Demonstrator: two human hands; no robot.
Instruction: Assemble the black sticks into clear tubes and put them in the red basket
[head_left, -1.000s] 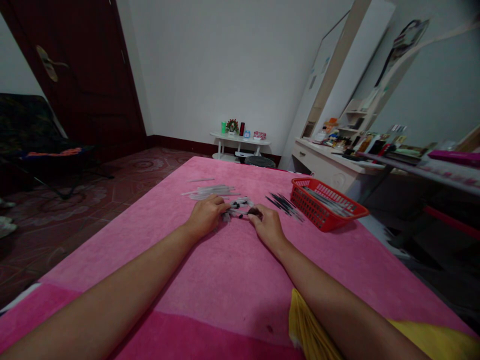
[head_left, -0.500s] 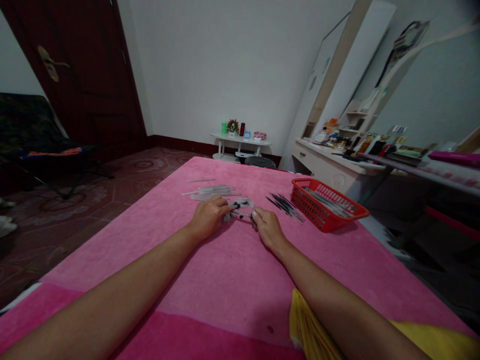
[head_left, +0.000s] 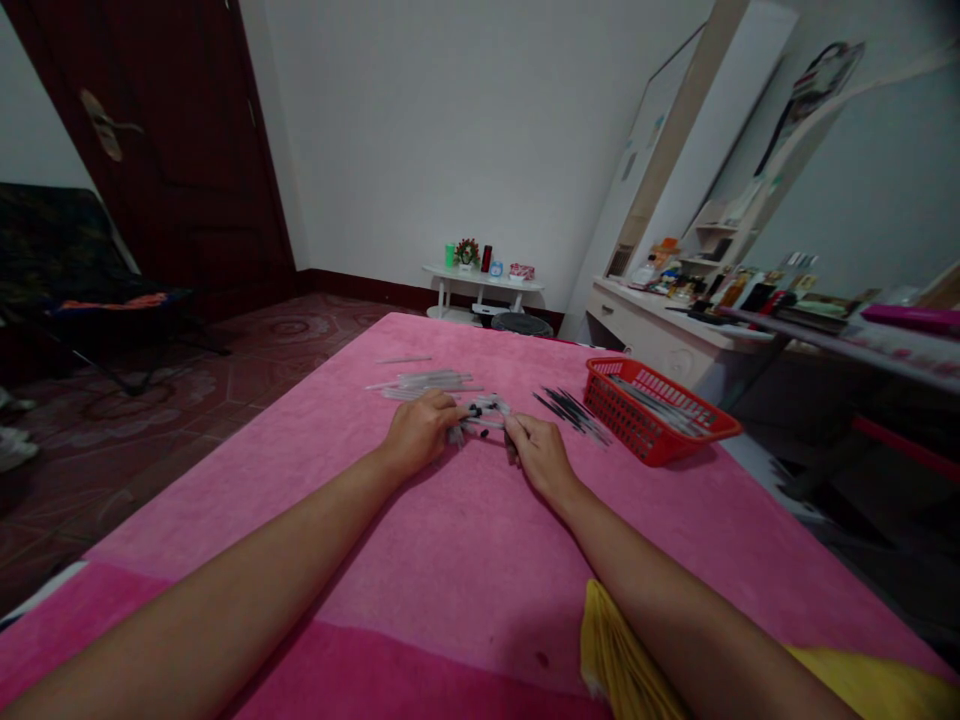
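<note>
Both my hands rest on a pink cloth (head_left: 450, 540) that covers the table. My left hand (head_left: 421, 433) is curled, fingers closed on a small pile of pen caps and tips (head_left: 484, 412). My right hand (head_left: 538, 452) is also curled, pinching a thin pen part at the pile's right edge. A bunch of clear pen barrels (head_left: 429, 382) lies just beyond my left hand. Black pen refills (head_left: 568, 408) lie to the right of the pile. A red mesh basket (head_left: 660, 440) holding several pens stands further right.
A yellow cloth (head_left: 825, 670) lies at the near right under my forearm. Beyond the table are a small white side table (head_left: 480, 280), a dark bin (head_left: 521, 324), a cluttered dresser (head_left: 667, 320) at right, a dark door (head_left: 172, 150) and a chair (head_left: 67, 280) at left.
My right hand has drawn slightly toward me and to the right, its fingers closing on a pen part. My left hand has stayed on the pile.
</note>
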